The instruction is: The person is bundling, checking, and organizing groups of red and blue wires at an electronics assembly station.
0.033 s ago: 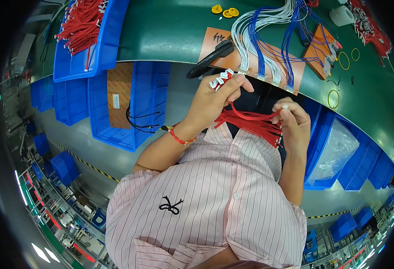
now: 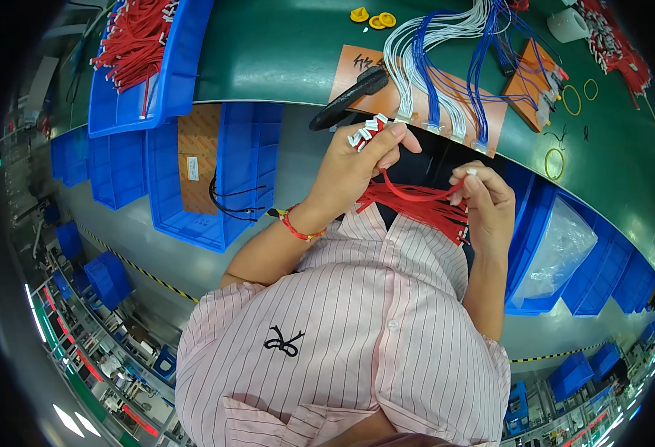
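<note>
My left hand (image 2: 364,160) is closed round a bundle of red cables (image 2: 417,216). Their white connectors (image 2: 367,132) stick out above the fist, and the loose lengths hang below across my lap. One red cable (image 2: 420,198) curves from the bundle over to my right hand (image 2: 489,208). There, thumb and fingers pinch it near its end, where a small white connector (image 2: 471,172) shows above the fingertips. Both hands are just off the near edge of the green table (image 2: 283,63).
White and blue wires (image 2: 417,59) fan out over an orange board (image 2: 350,71) at the table edge, beside a black handle-like piece (image 2: 346,97). A blue bin (image 2: 182,67) of red cables stands left. Blue bins (image 2: 253,171) sit below. Yellow rings (image 2: 554,164) lie right.
The white connector at my right fingertips has shifted and turned slightly, with a small movement of those fingers. My left hand and its bundle stay in place.
</note>
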`<state>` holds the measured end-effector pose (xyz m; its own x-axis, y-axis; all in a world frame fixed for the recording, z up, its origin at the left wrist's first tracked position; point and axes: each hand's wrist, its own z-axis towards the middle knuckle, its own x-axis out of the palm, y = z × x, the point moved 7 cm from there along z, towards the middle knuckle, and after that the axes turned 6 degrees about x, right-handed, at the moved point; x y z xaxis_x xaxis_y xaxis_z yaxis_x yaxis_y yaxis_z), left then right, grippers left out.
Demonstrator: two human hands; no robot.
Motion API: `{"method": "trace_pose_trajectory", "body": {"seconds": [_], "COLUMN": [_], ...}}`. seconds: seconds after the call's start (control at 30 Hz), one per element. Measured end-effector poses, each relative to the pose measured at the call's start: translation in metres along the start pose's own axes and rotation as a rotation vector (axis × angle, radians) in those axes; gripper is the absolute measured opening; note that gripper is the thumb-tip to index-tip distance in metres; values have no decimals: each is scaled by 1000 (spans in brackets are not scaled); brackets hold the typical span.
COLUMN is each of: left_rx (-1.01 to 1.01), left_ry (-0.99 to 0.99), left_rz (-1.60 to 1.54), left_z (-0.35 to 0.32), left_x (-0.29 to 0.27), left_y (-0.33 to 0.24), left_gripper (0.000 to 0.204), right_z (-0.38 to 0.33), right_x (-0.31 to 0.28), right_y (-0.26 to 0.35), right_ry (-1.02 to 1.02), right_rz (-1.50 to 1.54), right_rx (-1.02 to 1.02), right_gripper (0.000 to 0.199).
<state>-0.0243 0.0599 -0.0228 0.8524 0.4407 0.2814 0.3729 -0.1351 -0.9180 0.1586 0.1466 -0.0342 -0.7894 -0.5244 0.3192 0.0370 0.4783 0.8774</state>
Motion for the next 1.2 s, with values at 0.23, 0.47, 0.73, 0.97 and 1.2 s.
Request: {"method": "trace_pose_trajectory", "body": {"seconds": [0.23,0.47,0.73,0.97,1.2], "left_rx": [-53,-40,-46,50,12], "left_ry": [-38,-56,58,-50,35], "left_rz": [-82,-191,16,-118,-25], "left_z": [0,2,1,1,2], "left_x": [0,3,-8,-4,-8], "left_y": [5,6,-8,5,-5], "left_gripper": [32,31,33,29,33], "right_z": [3,5,8,5,4], "right_x": [0,-1,-1,3,-1], "right_y": [6,9,-5,-14,-3], "right_ry": [-186,-224,-159,-179,-217], "right_rz": [-143,-143,246,362,88], "right_rx": [-29,-52,60,66,79], "right_gripper": [23,24,21,23,32]}}
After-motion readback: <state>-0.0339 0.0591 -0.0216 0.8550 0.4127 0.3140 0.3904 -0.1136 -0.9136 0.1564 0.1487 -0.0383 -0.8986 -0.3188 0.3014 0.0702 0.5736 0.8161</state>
